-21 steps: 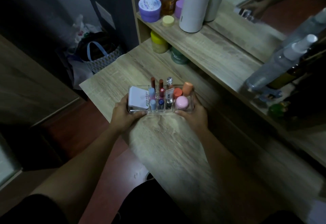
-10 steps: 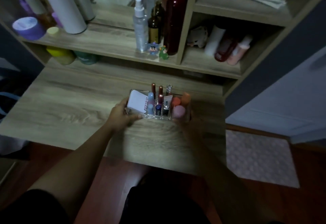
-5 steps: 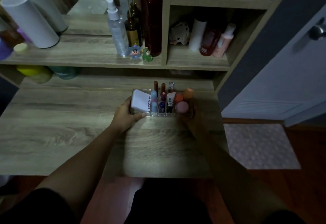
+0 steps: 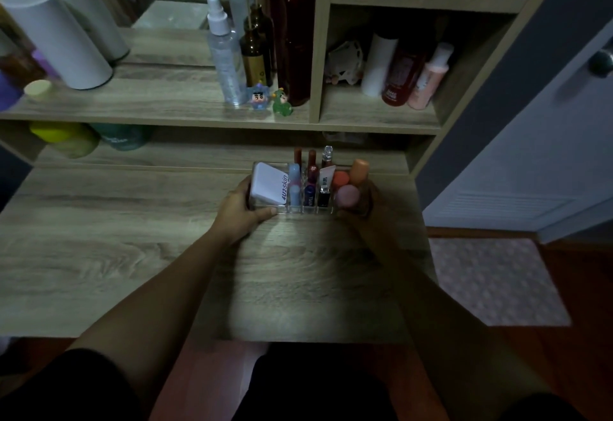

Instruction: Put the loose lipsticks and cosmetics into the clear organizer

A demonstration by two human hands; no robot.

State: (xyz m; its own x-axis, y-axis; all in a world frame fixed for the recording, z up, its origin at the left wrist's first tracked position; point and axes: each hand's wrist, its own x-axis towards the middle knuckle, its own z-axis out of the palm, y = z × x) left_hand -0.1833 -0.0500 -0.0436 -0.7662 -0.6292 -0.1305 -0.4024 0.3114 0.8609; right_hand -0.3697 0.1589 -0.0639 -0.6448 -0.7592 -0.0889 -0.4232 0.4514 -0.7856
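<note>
The clear organizer (image 4: 310, 210) lay with its long axis parallel to the tabletop's (image 4: 99, 238) far edge, near the far right corner. The left hand (image 4: 237, 210) and right hand (image 4: 363, 210) grasped its two ends. It held a white compact (image 4: 267, 185), upright lipsticks (image 4: 311, 162) and round sponges (image 4: 348, 196); bare tabletop extended leftward.

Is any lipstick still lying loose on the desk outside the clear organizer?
No: the desk shows bare wood around the clear organizer, which the left hand and right hand grip at its ends.
</note>
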